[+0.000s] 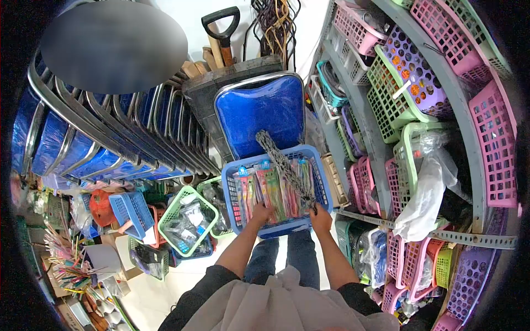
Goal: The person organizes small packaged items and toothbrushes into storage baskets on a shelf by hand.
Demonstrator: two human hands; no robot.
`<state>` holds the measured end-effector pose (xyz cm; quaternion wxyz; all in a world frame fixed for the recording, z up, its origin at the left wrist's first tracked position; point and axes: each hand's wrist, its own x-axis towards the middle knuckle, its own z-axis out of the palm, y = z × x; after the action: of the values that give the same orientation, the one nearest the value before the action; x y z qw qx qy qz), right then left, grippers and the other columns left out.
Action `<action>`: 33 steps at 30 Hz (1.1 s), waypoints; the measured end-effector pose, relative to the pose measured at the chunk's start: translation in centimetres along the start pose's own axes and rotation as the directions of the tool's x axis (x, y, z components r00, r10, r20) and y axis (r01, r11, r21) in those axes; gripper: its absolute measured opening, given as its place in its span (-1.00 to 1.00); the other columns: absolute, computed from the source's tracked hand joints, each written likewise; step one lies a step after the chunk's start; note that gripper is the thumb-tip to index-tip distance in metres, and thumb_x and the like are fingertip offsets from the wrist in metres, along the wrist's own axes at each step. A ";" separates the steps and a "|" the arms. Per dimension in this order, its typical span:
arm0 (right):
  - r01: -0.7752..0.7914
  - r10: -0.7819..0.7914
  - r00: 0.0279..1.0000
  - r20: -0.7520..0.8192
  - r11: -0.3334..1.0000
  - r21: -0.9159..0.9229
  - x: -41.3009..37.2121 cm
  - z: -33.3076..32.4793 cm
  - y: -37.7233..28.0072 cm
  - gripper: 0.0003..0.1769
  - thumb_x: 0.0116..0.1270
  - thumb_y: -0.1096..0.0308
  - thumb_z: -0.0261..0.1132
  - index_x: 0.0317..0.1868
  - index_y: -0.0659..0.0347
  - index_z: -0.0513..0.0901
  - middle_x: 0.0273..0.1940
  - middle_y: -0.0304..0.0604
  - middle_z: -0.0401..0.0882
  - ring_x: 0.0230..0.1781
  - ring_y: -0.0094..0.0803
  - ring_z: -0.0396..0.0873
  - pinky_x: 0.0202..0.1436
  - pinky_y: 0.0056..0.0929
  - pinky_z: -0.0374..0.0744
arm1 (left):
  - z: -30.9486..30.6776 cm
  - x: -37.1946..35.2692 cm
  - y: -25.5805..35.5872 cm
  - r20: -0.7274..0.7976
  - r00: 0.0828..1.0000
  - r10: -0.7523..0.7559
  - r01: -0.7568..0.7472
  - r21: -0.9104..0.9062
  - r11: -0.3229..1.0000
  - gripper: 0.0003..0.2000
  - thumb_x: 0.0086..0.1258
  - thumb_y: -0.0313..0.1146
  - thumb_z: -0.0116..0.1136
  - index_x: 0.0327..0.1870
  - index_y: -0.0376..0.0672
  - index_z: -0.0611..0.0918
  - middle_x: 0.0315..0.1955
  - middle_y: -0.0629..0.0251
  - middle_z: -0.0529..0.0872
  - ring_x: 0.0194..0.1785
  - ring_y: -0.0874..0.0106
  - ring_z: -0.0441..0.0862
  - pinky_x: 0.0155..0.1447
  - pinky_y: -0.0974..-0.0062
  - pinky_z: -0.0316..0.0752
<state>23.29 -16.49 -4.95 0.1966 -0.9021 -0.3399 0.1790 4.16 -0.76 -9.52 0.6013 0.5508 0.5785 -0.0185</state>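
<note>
A blue plastic basket (323, 193) stands in front of me, filled with a row of upright, colourful clear-plastic packets (269, 185). Past its near rim, my left hand (263, 213) is closed at the front packets, its fingertips partly hidden among them. At the basket's near right corner, my right hand (321, 218) is closed around the dark handle end of a grey fluffy duster (284, 165). The duster slants away to the left across the packets, its far tip over the blue chair seat (259, 113).
Stacked blue metal-framed chairs (138, 121) fill the left side. A grey metal shelf (464, 105) with pink, green and purple baskets lines the right. A green basket (187, 220) of packaged goods sits left on the floor. A black-handled tool (223, 33) stands behind.
</note>
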 end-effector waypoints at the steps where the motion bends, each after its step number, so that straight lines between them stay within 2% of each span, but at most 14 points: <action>1: 0.000 0.000 1.000 0.002 1.000 0.002 0.0 -0.2 -0.2 -0.65 0.19 0.09 0.18 -0.10 0.11 0.55 -0.39 0.12 0.60 -0.35 0.09 0.58 -0.30 -0.02 0.50 | 0.1 0.8 -1.0 -0.002 1.000 -0.001 0.001 0.001 1.000 -0.45 -0.08 -0.13 0.44 -0.16 -0.40 0.57 -0.36 0.01 0.68 -0.28 0.27 0.66 -0.22 0.34 0.55; 4: -0.039 0.040 0.997 0.062 0.999 -0.021 0.1 -0.7 -0.7 -0.65 0.19 0.08 0.17 -0.12 0.12 0.55 -0.38 0.12 0.60 -0.34 0.08 0.58 -0.29 -0.03 0.50 | 1.1 2.7 -4.5 -0.017 0.997 0.077 -0.076 0.028 0.997 -0.44 0.00 -0.20 0.38 -0.04 -0.43 0.51 -0.33 0.00 0.68 -0.32 0.31 0.66 -0.27 0.37 0.54; 7: 0.031 -0.031 0.999 0.008 0.999 0.007 0.1 0.0 -0.2 -0.65 0.20 0.08 0.16 -0.14 0.14 0.55 -0.37 0.12 0.60 -0.33 0.09 0.57 -0.27 -0.03 0.49 | 1.1 1.4 -5.0 -0.317 0.896 0.312 -0.298 0.093 0.950 -0.36 0.11 -0.29 0.28 0.16 -0.47 0.33 -0.39 0.07 0.66 -0.49 0.36 0.61 -0.44 0.43 0.49; 9: 0.024 -0.024 0.999 0.027 1.000 -0.008 0.2 0.3 0.2 -0.65 0.20 0.07 0.16 -0.16 0.16 0.54 -0.36 0.13 0.60 -0.31 0.10 0.57 -0.26 -0.01 0.49 | -0.8 -2.1 -2.8 -0.056 0.995 0.079 -0.095 -0.405 0.910 -0.26 0.18 -0.33 0.22 0.32 -0.42 0.10 -0.40 0.16 0.60 -0.56 0.41 0.53 -0.53 0.50 0.42; 12: 0.043 -0.044 0.999 0.006 0.989 0.140 -0.2 -1.1 -0.5 -0.66 0.19 0.11 0.19 -0.17 0.19 0.51 -0.38 0.15 0.58 -0.32 0.11 0.55 -0.27 -0.02 0.48 | -2.6 -3.7 -3.1 0.036 0.983 0.180 -0.148 -0.431 0.890 -0.23 0.23 -0.35 0.19 0.37 -0.34 0.00 -0.43 0.25 0.54 -0.54 0.49 0.47 -0.55 0.53 0.37; 16: 0.024 -0.035 0.998 0.044 0.973 0.228 -2.4 -0.8 1.2 -0.51 0.18 0.21 0.26 0.09 0.28 0.50 -0.21 0.18 0.61 -0.19 0.07 0.57 -0.08 -0.13 0.51 | -5.7 -8.5 0.5 0.093 0.983 0.160 -0.102 -0.452 0.886 -0.19 0.25 -0.37 0.18 0.42 -0.27 -0.08 0.07 0.11 0.46 -0.18 0.43 0.55 -0.37 0.50 0.50; 17: -0.041 0.014 0.996 0.088 0.948 0.314 -3.6 -2.5 -0.1 -0.50 0.18 0.22 0.26 0.09 0.30 0.49 -0.20 0.19 0.60 -0.18 0.05 0.58 -0.08 -0.15 0.50 | -6.7 -9.0 1.0 0.125 0.977 0.173 -0.102 -0.442 0.891 -0.19 0.26 -0.38 0.17 0.43 -0.24 -0.08 0.27 0.16 0.27 0.05 0.39 0.47 -0.11 0.49 0.51; 18: 0.172 -0.110 0.975 -0.193 0.922 0.347 -4.3 0.3 2.0 -0.69 0.19 0.29 0.28 -0.17 0.34 0.51 -0.48 0.07 0.54 -0.50 -0.12 0.52 -0.39 -0.28 0.45 | -7.4 -9.6 1.6 0.117 0.974 0.195 -0.124 -0.447 0.886 -0.19 0.26 -0.38 0.17 0.43 -0.24 -0.08 0.27 0.16 0.27 0.05 0.39 0.47 -0.11 0.49 0.51; 20: 0.073 -0.054 0.997 -0.053 0.866 0.495 -6.2 -2.5 0.4 -0.70 0.17 0.25 0.34 -0.26 0.35 0.57 -0.55 -0.08 0.55 -0.55 -0.40 0.45 -0.40 -0.34 0.43 | -8.3 -11.1 3.1 0.066 0.936 0.345 -0.234 -0.615 0.753 -0.22 0.27 -0.37 0.15 0.43 -0.21 -0.05 0.28 0.21 0.27 0.15 0.40 0.40 0.07 0.49 0.43; 25: 0.042 -0.012 0.997 -0.075 0.911 0.411 -7.6 -9.9 -2.7 -0.61 0.10 0.14 0.42 -0.46 0.36 0.59 -0.61 -0.12 0.52 -0.58 -0.45 0.43 -0.46 -0.29 0.40 | -8.5 -17.5 10.2 0.028 0.865 0.501 -0.317 -0.744 0.589 -0.38 0.27 -0.33 0.23 0.32 -0.16 0.21 0.14 0.27 0.40 0.16 0.41 0.41 0.16 0.45 0.38; 26: 0.266 -0.096 0.942 -0.320 0.795 0.545 -6.6 -9.3 -2.0 -0.55 0.08 0.05 0.43 -0.51 0.34 0.58 -0.64 -0.11 0.50 -0.61 -0.41 0.44 -0.47 -0.27 0.40 | -8.3 -17.7 10.6 0.026 0.855 0.518 -0.330 -0.744 0.581 -0.38 0.27 -0.33 0.23 0.32 -0.16 0.21 0.14 0.27 0.40 0.16 0.41 0.41 0.16 0.45 0.38; 29: 0.138 -0.077 0.971 -0.228 0.954 0.266 -6.1 -15.1 -2.6 -0.55 0.05 0.00 0.43 -0.50 0.30 0.61 -0.60 -0.03 0.55 -0.60 -0.20 0.52 -0.44 -0.24 0.45 | -8.6 -19.9 13.5 -0.040 0.859 0.511 -0.483 -0.397 0.781 -0.33 0.15 -0.37 0.34 0.29 -0.17 0.28 0.01 0.30 0.51 0.04 0.49 0.47 0.08 0.49 0.42; 32: 0.337 -0.325 0.897 -0.300 0.941 -0.013 -6.8 -21.1 -4.5 -0.66 -0.04 0.13 0.42 -0.45 0.26 0.63 -0.53 0.06 0.58 -0.51 -0.02 0.57 -0.39 -0.18 0.49 | -9.0 -20.3 14.6 0.083 0.647 0.758 -0.687 -0.368 0.626 -0.33 0.14 -0.41 0.35 0.29 -0.18 0.28 -0.03 0.33 0.54 -0.06 0.54 0.51 -0.01 0.54 0.46; 33: 0.308 -0.321 0.902 -0.290 0.947 -0.090 -7.3 -23.5 -5.7 -0.72 -0.10 0.21 0.38 -0.44 0.24 0.64 -0.50 0.10 0.58 -0.47 0.02 0.57 -0.37 -0.15 0.50 | -9.6 -21.3 14.9 0.138 0.716 0.685 -0.636 -0.276 0.721 -0.34 0.12 -0.42 0.37 0.27 -0.18 0.32 -0.11 0.35 0.58 -0.18 0.59 0.53 -0.16 0.59 0.49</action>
<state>25.81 -22.98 19.36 0.2531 -0.8561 -0.4506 -0.0014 0.48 -1.38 17.97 0.6846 0.6493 0.2673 0.1956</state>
